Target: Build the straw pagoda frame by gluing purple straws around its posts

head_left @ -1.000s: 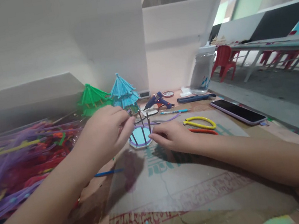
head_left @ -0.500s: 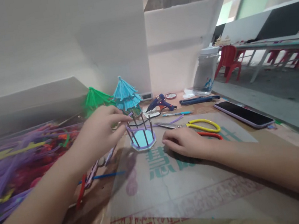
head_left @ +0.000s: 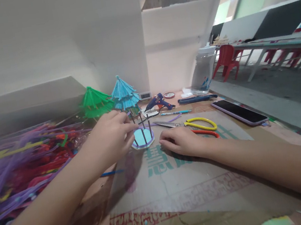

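A small model stands on the table: a light blue base (head_left: 140, 137) with a purple rim and several dark upright sticks (head_left: 150, 128). At its left edge is my left hand (head_left: 114, 135), fingers closed together beside the sticks. They cover the leftmost sticks, and what they pinch is hidden. A short purple strip (head_left: 128, 113) shows just above those fingers. My right hand (head_left: 182, 141) rests loosely curled on the cardboard sheet (head_left: 162, 186), right of the base, with nothing visible in it. Behind it lie scissors (head_left: 200, 124) with yellow and red handles.
A green fringed roof (head_left: 94, 102) and a blue one (head_left: 123, 94) stand behind. Farther right are a glue gun (head_left: 156, 102), a pen (head_left: 176, 112), a dark blue cutter (head_left: 197, 99), a phone (head_left: 239, 113) and a bottle (head_left: 203, 71). Purple and red craft strips (head_left: 13, 164) lie left.
My left hand has moved down and slightly closer to the model, now covering its left sticks. My right hand stays curled in its place. The view has shifted slightly.
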The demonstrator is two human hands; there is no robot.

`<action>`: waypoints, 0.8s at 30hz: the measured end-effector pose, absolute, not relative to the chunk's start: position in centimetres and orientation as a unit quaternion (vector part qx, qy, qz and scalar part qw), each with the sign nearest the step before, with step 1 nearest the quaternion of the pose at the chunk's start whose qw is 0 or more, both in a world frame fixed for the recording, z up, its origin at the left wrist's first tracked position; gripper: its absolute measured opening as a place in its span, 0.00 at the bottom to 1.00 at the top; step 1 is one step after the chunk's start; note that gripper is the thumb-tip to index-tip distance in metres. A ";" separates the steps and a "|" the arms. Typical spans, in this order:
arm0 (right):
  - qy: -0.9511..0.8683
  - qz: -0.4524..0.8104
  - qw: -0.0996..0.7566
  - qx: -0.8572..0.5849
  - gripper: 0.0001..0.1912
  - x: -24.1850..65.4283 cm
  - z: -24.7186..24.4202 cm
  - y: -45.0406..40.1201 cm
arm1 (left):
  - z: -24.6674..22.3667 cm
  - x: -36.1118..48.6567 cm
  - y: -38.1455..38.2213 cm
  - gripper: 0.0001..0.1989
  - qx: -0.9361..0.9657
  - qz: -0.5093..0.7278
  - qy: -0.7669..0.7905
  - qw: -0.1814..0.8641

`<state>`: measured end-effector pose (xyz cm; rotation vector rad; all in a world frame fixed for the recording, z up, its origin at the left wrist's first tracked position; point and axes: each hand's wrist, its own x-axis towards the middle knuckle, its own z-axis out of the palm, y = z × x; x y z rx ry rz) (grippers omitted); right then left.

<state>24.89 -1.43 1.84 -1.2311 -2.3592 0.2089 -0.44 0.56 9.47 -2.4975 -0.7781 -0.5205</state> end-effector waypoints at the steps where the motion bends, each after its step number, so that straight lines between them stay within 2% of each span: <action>1: -0.860 0.077 0.233 -0.448 0.10 24.9 1.8 -1.4 | 9.7 -0.4 0.4 0.15 -0.910 -0.190 -0.288 0.229; 6: -0.860 0.095 0.230 -0.446 0.10 25.0 1.6 -1.3 | 11.0 -1.7 1.0 0.22 -0.882 -0.236 -0.383 0.140; 7: -0.858 0.101 0.231 -0.447 0.10 25.1 1.6 -1.3 | 11.0 -2.2 1.5 0.27 -0.876 -0.243 -0.404 0.106; 9: -0.851 0.116 0.240 -0.452 0.09 25.0 1.6 -1.2 | 10.5 -3.4 2.9 0.44 -0.873 -0.239 -0.425 0.033; 11: -0.838 0.135 0.263 -0.459 0.07 24.9 1.6 -1.1 | 9.4 -4.2 4.3 0.52 -0.882 -0.200 -0.424 -0.044; 16: -0.790 0.188 0.333 -0.479 0.07 24.9 1.1 -0.4 | 7.0 -3.7 5.6 0.57 -0.869 -0.133 -0.444 -0.174; 21: -0.765 0.251 0.359 -0.471 0.26 25.2 0.2 0.6 | 5.7 -2.1 5.3 0.51 -0.861 -0.220 -0.364 -0.278; 24: -0.766 0.279 0.358 -0.455 0.31 25.2 0.0 0.8 | 4.8 -1.6 5.4 0.53 -0.828 -0.237 -0.328 -0.388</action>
